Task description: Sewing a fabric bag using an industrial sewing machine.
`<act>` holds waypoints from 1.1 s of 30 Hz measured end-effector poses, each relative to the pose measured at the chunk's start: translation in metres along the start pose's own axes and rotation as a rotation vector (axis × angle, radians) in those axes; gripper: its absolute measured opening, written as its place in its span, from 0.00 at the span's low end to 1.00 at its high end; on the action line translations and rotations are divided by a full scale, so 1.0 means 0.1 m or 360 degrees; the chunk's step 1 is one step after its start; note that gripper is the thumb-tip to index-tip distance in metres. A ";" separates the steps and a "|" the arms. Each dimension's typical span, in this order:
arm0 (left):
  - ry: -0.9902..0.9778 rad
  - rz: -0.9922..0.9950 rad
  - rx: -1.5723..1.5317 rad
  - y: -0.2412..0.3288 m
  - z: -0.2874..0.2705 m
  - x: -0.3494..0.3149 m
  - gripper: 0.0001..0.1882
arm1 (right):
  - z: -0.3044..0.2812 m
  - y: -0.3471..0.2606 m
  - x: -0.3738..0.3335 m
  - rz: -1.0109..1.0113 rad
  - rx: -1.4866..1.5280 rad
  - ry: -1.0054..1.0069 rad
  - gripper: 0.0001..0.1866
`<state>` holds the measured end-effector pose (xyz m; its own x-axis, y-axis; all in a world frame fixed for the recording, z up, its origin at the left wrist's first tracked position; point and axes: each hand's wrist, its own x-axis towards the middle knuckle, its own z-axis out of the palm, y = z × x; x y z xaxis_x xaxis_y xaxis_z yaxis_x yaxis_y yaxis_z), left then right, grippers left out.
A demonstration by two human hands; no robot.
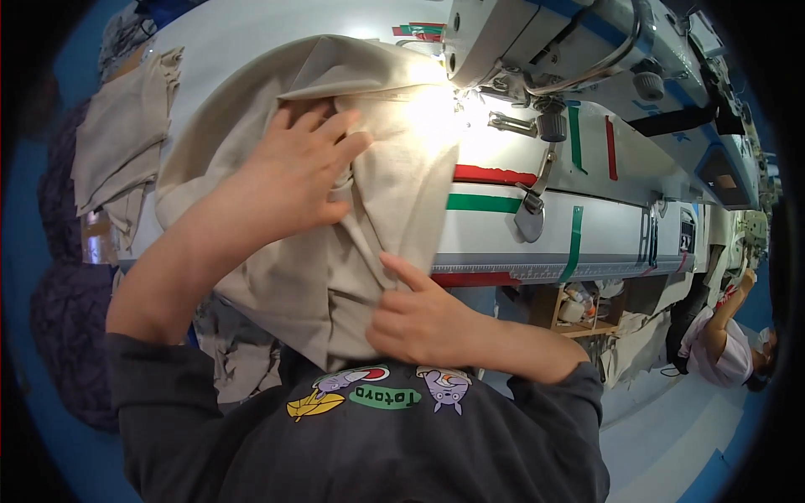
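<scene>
A large piece of beige fabric (pixel 285 260) lies bunched over the machine table, and its lower part hangs over the front edge toward my lap. Its far right part runs up to the lit needle area of a white sewing machine (pixel 537 50). My left hand (pixel 306 168) rests on the fabric with fingers spread, a few fingertips tucked at a fold. Nearer to me, my right hand (pixel 423 323) has its thumb side and curled fingers closed on the fabric, while the index finger points out along it. The fingertips under the cloth are hidden.
More beige cut pieces (pixel 126 142) are stacked at the left edge. Red and green tape strips and a ruler (pixel 587 266) mark the table right of the fabric. A wooden shelf box (pixel 587 310) sits below. Another person (pixel 721 339) works at far right.
</scene>
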<state>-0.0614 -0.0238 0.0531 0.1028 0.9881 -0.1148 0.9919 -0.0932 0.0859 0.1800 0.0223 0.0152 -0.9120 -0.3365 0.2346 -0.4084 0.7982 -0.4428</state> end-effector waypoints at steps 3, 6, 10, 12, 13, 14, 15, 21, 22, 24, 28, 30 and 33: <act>-0.0264 -0.0094 0.0390 -0.02 -0.07 -0.47 0.31 | -0.60 -0.05 -0.33 -0.0026 0.0197 0.0327 0.14; -0.0353 0.0018 0.0860 0.04 -0.01 -0.86 0.21 | -0.60 -0.13 -0.60 0.0169 0.0293 0.0415 0.12; -0.0709 -0.0281 0.0751 -0.20 -0.16 -0.65 0.18 | -0.12 -0.38 -0.74 0.0434 -0.0206 0.0147 0.11; -0.0669 -0.0525 0.0702 -0.17 -0.31 -0.38 0.14 | 0.07 -0.46 -0.73 0.0479 -0.0159 0.0317 0.11; -0.0359 -0.0428 0.0495 -0.11 -0.29 -0.25 0.13 | 0.18 -0.50 -0.76 0.0511 -0.0169 0.0411 0.10; -0.0060 -0.0331 0.0294 -0.03 -0.31 -0.17 0.12 | 0.27 -0.55 -0.74 0.0537 -0.0172 0.0515 0.10; -0.0043 -0.0093 0.0085 0.14 -0.25 -0.05 0.13 | 0.28 -0.51 -0.71 0.0485 -0.0118 0.0526 0.10; -0.0065 0.0453 -0.0199 0.21 0.06 0.38 0.18 | 0.33 -0.59 -0.67 0.0812 0.0049 0.0465 0.19; -0.0065 0.0465 -0.0214 0.22 0.09 0.43 0.18 | 0.31 -0.62 -0.65 0.0948 -0.0045 0.0169 0.22; -0.0052 0.0500 -0.0331 0.22 0.07 0.50 0.24 | 0.57 -0.58 -0.62 0.0974 -0.0137 -0.0005 0.27; 0.0074 0.0606 -0.0057 0.30 0.22 0.48 0.30 | 0.50 -0.28 -0.53 0.0819 0.0063 0.0363 0.18; 0.0200 0.0569 0.0081 0.32 0.34 0.35 0.34 | 0.12 -0.36 -0.64 0.0389 0.0881 0.0616 0.14; 0.0486 0.0520 0.0139 0.42 0.55 0.30 0.30 | 0.11 -0.47 -0.87 0.0588 0.0880 0.0560 0.10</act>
<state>-0.0122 -0.0051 -0.0016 0.3977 0.8948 0.2028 0.9150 -0.4030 -0.0163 0.2781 0.0085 0.0063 -0.9653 0.1578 0.2082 -0.1227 0.4297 -0.8946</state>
